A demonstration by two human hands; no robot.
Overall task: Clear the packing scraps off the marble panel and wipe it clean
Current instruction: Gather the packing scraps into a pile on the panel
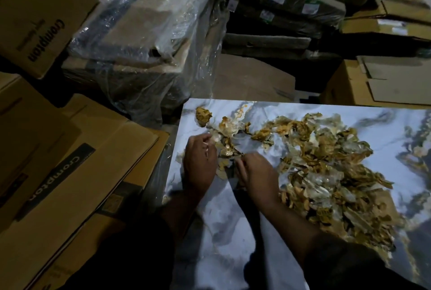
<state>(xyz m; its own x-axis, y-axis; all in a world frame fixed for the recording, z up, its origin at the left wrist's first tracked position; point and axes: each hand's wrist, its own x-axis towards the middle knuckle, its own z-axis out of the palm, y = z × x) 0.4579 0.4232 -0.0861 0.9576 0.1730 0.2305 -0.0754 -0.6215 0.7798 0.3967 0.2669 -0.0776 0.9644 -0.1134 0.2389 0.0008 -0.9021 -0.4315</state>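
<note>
Handling of the scraps: the packing scraps look very light, thin and crumpled, a mix of brown paper bits and clear film; they probably tear and scatter easily, so pinching one piece at a time would be slow.
Where to take hold: it seems better to rake them together from the outer edge of the heap and lift a bunch from below.
Place of the scraps: they lie on the marble panel, in a wide heap from its far left corner toward the right side; the near left part of the panel is bare.
Panel: hard, glossy and likely slippery, so loose bits should slide on it without resistance.
Left hand: the left hand is palm down near the panel's left edge, fingers curled on small scraps at the heap's left end.
Right hand: the right hand is just beside it, fingers bent down and pinching scraps; the forearm crosses the panel from the lower right.
Surroundings: cardboard boxes and a plastic-wrapped stack stand close to the panel.
Wiping: no cloth is visible.
</note>
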